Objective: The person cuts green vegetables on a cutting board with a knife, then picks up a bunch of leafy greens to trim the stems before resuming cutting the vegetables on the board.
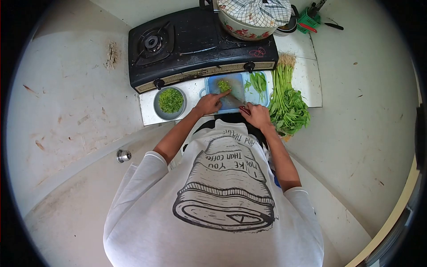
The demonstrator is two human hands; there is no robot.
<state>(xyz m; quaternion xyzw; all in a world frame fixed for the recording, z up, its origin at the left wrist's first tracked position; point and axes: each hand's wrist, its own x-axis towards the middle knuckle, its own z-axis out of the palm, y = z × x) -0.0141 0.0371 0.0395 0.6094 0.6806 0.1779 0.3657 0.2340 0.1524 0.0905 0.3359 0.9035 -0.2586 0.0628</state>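
Observation:
In the head view my right hand (258, 116) grips a knife by its dark red handle (244, 109). Its blade (235, 101) points up and left over the blue cutting board (213, 104). My left hand (209, 103) has its index finger stretched out to the blade near the tip, while its other fingers look bent; nothing shows in it. Just beyond that finger lies a small pile of chopped greens (223, 85). Several loose leaves (258, 82) rest on the right part of the board. A grey bowl (156, 107) at the left holds finely chopped greens (171, 100).
A large bunch of leafy greens (287, 100) lies right of the board. Behind stands a black two-burner stove (191, 33) with a flowered pot (244, 31) under a checked cloth (255, 10). A green basket (308, 20) with utensils sits at the back right.

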